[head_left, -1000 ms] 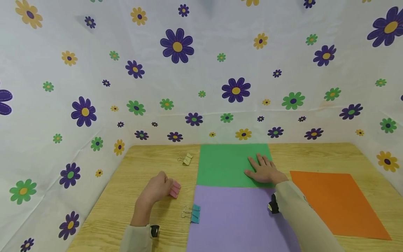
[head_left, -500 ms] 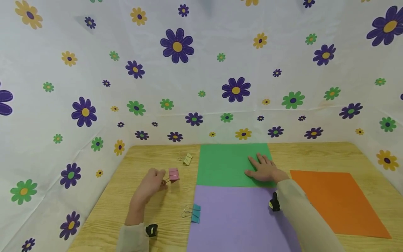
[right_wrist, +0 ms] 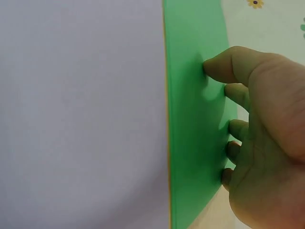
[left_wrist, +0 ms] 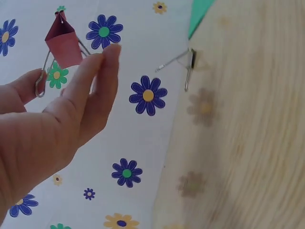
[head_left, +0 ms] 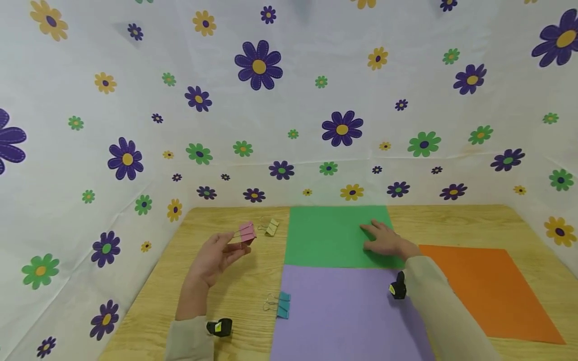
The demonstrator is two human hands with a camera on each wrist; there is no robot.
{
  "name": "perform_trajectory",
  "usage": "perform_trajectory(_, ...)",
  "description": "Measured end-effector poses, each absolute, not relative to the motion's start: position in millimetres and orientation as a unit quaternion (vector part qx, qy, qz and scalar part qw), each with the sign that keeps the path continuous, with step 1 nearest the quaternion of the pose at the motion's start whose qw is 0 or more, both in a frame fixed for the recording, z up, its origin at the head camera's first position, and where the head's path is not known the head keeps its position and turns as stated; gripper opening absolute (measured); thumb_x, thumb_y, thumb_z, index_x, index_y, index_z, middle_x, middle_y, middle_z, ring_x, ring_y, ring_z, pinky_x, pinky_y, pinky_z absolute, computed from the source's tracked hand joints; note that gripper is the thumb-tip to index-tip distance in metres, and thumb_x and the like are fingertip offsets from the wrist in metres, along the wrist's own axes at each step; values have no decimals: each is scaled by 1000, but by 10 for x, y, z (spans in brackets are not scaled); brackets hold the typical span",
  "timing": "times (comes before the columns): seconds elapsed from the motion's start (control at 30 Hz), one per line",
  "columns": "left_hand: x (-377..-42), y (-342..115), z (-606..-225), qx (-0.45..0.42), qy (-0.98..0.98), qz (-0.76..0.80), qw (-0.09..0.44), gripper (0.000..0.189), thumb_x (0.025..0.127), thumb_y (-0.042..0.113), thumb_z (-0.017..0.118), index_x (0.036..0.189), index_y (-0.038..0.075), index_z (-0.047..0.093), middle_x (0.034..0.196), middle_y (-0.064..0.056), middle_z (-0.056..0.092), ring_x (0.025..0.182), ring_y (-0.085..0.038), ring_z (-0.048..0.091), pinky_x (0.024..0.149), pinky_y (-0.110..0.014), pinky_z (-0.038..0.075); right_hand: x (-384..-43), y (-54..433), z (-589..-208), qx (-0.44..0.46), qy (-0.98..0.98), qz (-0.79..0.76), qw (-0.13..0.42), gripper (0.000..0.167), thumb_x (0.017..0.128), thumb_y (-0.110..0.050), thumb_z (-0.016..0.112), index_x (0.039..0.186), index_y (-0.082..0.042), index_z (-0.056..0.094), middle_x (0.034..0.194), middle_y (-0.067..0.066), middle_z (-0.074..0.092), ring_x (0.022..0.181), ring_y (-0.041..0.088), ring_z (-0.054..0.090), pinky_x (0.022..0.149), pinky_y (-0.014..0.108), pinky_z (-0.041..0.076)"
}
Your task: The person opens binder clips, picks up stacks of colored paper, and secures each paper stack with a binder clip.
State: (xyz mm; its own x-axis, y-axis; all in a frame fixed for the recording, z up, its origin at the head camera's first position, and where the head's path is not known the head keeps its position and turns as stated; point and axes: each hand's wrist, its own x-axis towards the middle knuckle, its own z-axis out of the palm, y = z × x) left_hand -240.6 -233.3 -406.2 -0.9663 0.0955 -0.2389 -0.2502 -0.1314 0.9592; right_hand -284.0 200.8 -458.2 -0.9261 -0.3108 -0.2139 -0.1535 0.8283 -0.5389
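1. Your step seems to be holding up the pink binder clip [head_left: 247, 232]; the next calls, I judge, for pressing its handles
2. Your left hand [head_left: 214, 258] has its fingers clamped on these handles, above the table [head_left: 451, 225]
3. The clip looks wedge-shaped, its handles spread
4. Your right hand [head_left: 384, 239] rests on the green sheet [head_left: 325, 235], fingers apart

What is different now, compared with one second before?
The left hand moved forward, keeping its grip on the pink clip and bringing it nearer to the yellow clip; the fingers now hide less of it. The right hand remains on the green sheet, its fingers looking less spread. Nothing was let go. The teal clip, yellow clip, purple sheet and orange sheet stayed in place.
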Motion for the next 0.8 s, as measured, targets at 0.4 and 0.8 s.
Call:
perform_trajectory(0.4, -2446, -2343, -3981, -13, 405, 899, 166, 23, 105, 11, 48, 121, 3, 62, 125, -19, 58, 113, -29, 66, 105, -28, 41, -2837, 2068, -4482, -141, 939, -286, 128, 64, 85, -11, 72, 140, 9, 45, 149, 39, 27, 139, 57, 23, 111, 67, 23)
perform_trajectory(0.8, -2571, -2119, -3874, -5, 375, 911, 169, 27, 105, 17, 50, 102, -1, 70, 108, -18, 70, 100, -31, 71, 94, -28, 50, -2885, 1956, -4417, -56, 954, -264, 134, 69, 81, -13, 79, 138, 8, 46, 147, 42, 24, 136, 59, 26, 107, 69, 29)
